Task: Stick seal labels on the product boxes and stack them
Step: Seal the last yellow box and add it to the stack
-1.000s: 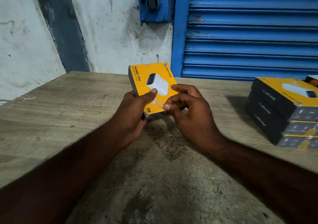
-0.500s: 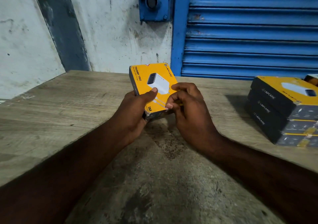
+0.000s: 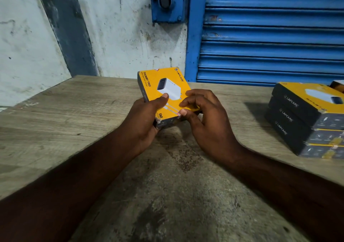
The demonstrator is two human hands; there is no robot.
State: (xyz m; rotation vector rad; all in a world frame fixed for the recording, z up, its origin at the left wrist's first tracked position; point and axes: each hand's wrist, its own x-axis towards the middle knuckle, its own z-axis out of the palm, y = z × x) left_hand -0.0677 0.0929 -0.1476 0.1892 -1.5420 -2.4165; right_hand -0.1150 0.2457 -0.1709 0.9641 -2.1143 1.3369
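Note:
A yellow and black product box point(image 3: 163, 85) with a white charger printed on it is held tilted above the wooden table point(image 3: 74, 122), in the middle of the view. My left hand point(image 3: 145, 119) grips its near left corner, thumb on the yellow face. My right hand point(image 3: 202, 115) holds the near right edge, its thumb and curled fingers pressing on the face near a small red-edged seal label point(image 3: 179, 113). At the right stands a stack of three like boxes point(image 3: 307, 119).
Part of another box point(image 3: 337, 85) shows at the far right edge behind the stack. A blue roller shutter point(image 3: 270, 37) and a stained white wall point(image 3: 121, 37) rise just behind the table's far edge. The table's left edge runs near the wall.
The box stays in both hands at nearly the same spot. My right thumb and fingers have shifted slightly along the near right edge of the box.

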